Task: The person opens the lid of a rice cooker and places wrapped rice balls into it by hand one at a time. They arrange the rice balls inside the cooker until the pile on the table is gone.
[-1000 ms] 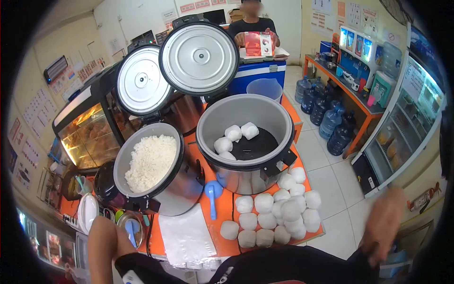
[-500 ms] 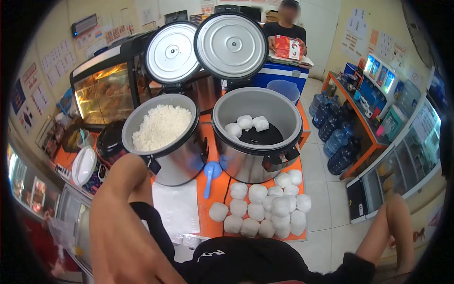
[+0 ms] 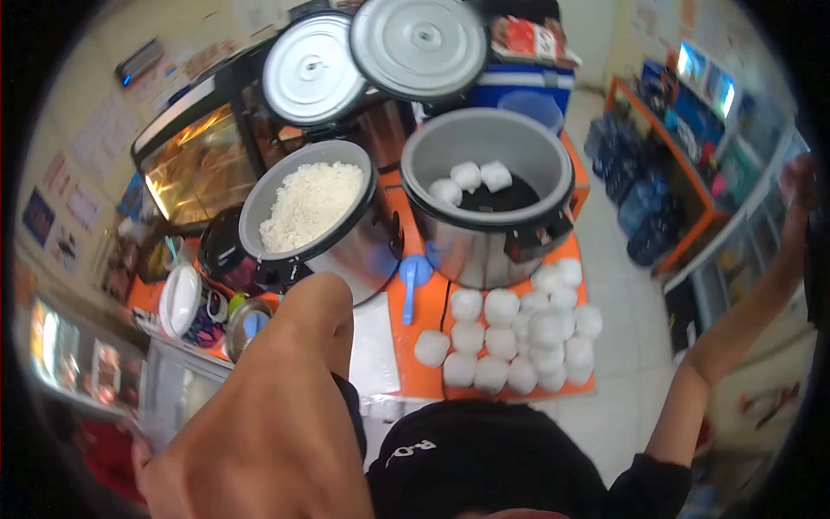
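Very close to the camera at the lower left, my left hand (image 3: 251,458) is raised, its back towards me; most of its fingers are hidden. Behind its forearm stands a rice cooker (image 3: 251,221) with loose cooked rice (image 3: 313,208). At the far right edge my right hand (image 3: 801,183) is up on an outstretched arm, its fingers too blurred to read. A second open rice cooker (image 3: 415,164) contains three white wrapped rice portions (image 3: 467,176). Several more wrapped rice portions (image 3: 501,342) are grouped on the orange table (image 3: 424,363), some stacked.
Between the cookers lies a blue rice paddle (image 3: 409,294), beside white sheets (image 3: 373,342). A lit food display case (image 3: 194,160) is at the left. Water jugs (image 3: 644,212) line the right-hand floor by a shelf. Behind, a blue cooler (image 3: 553,82) supports a red box (image 3: 519,36).
My right arm has swung up and outward to the right edge. My left hand stays close to the camera. The view has tilted down, cutting off most of the person behind the cooler.
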The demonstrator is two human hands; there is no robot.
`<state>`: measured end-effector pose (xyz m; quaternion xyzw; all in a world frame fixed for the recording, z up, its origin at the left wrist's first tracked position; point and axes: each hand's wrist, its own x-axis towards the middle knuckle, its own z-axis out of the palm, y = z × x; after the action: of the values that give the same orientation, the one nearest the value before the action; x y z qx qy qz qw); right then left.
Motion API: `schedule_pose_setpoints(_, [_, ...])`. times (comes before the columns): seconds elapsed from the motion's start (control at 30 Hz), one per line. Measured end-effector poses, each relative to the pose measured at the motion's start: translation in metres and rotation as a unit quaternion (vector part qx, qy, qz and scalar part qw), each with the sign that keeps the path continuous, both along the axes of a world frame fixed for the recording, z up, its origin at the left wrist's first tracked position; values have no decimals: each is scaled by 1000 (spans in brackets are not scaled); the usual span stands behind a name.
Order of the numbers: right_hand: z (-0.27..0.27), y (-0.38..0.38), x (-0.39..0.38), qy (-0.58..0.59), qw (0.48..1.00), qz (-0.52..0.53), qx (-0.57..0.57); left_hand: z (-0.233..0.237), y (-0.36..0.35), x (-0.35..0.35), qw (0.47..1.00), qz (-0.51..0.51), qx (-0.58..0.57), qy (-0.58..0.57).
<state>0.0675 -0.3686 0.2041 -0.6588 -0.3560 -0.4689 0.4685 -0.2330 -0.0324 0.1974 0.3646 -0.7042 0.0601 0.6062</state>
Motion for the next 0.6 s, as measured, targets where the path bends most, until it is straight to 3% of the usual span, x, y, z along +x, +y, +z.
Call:
schedule_pose_setpoints(0.03, [-23, -16, 3, -73, 992, -67, -75, -2, 11, 19, 991, -71, 74, -81])
schedule_pose_setpoints(0.1, [-70, -15, -17, 13, 993, -53, -106, -27, 15, 28, 993, -1, 113, -45])
schedule_pose_setpoints(0.13, [-95, 11, -30, 160, 986, 26, -37, -45, 19, 31, 990, 29, 135, -26])
schedule_pose_setpoints(0.17, [-129, 4, -17, 287, 955, 72, -22, -79, 30, 38, 983, 2, 172, 67])
schedule_pose_setpoints(0.2, [-170, -2, -9, 386, 911, 143, 24, -106, 38, 44, 969, 45, 207, 129])
schedule_pose_setpoints(0.27, [-283, -29, 27, 438, 885, 146, -60, -169, 33, 61, 867, 249, 332, 276])
schedule_pose_setpoints(0.33, [-379, -35, 24, 561, 809, 77, -155, -251, 0, 93, 733, 373, 413, 391])
schedule_pose_setpoints(0.4, [-427, -26, 1, 638, 754, 7, -158, -313, -40, 117, 706, 466, 389, 364])
schedule_pose_setpoints(0.47, [-441, -14, -7, 719, 684, 26, -121, -373, -59, 138, 695, 558, 402, 209])
schedule_pose_setpoints(0.5, [-444, -6, -5, 751, 650, 40, -103, -383, -70, 146, 689, 556, 426, 184])
schedule_pose_setpoints(0.6, [-461, -1, 15, 744, 640, 80, -174, -418, -86, 178, 679, 550, 476, 100])
